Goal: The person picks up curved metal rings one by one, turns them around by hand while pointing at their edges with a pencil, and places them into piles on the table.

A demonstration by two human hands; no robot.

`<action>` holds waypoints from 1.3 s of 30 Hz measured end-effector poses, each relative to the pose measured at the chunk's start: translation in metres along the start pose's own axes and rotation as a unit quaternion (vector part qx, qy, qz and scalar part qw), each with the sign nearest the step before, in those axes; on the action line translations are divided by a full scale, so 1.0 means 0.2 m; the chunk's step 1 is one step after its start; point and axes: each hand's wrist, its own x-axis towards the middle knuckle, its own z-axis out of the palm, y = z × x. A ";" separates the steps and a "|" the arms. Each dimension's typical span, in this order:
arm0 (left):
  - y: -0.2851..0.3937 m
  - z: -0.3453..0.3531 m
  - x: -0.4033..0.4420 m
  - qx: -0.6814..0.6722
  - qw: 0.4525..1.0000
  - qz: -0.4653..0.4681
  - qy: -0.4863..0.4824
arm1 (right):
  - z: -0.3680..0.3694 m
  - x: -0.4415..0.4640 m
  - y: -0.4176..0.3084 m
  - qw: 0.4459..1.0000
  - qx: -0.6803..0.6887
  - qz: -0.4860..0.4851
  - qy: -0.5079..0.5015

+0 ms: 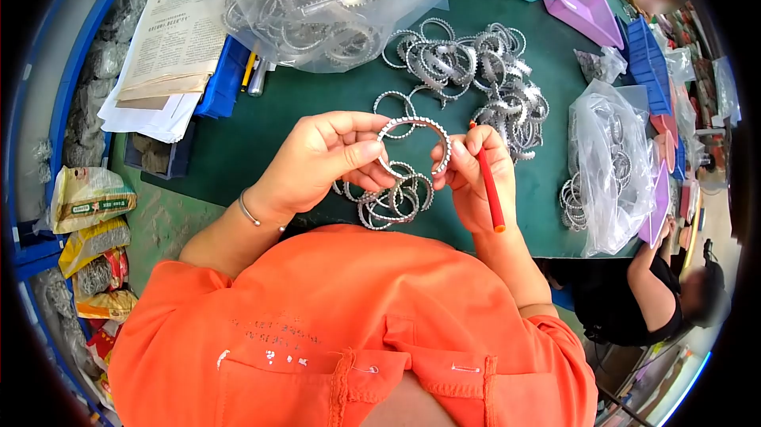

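Toothed metal ring (422, 121) pinched between my left hand (339, 149) and right hand (478, 173), fingertips at opposite sides, likely for steadiness with rim exposed. Red pencil (490, 187) lodged in right-hand fingers, presumably sparing fingertips. Loose rings (388, 210) nearer me than held ring; ring heap (519, 114) beyond it, rightward. Green tabletop (289, 98) offers room leftward of held ring; near edge close to me.

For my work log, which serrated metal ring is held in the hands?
The single serrated ring between the left hand and right hand; other rings lie on the green tabletop or in plastic bags.
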 end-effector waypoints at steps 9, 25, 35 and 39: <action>-0.03 0.01 0.03 0.055 0.998 0.021 0.032 | -0.02 0.02 0.03 1.000 -0.018 -0.021 0.012; -0.10 -0.03 0.06 0.052 0.997 0.051 0.006 | -0.07 0.01 0.02 0.971 -0.152 -0.180 -0.033; -0.07 -0.01 0.06 0.014 1.000 -0.012 0.022 | -0.08 0.00 0.04 0.977 -0.136 -0.161 -0.028; -0.09 -0.02 0.08 -0.005 0.999 -0.029 0.014 | -0.10 0.02 0.07 0.934 -0.229 -0.270 -0.055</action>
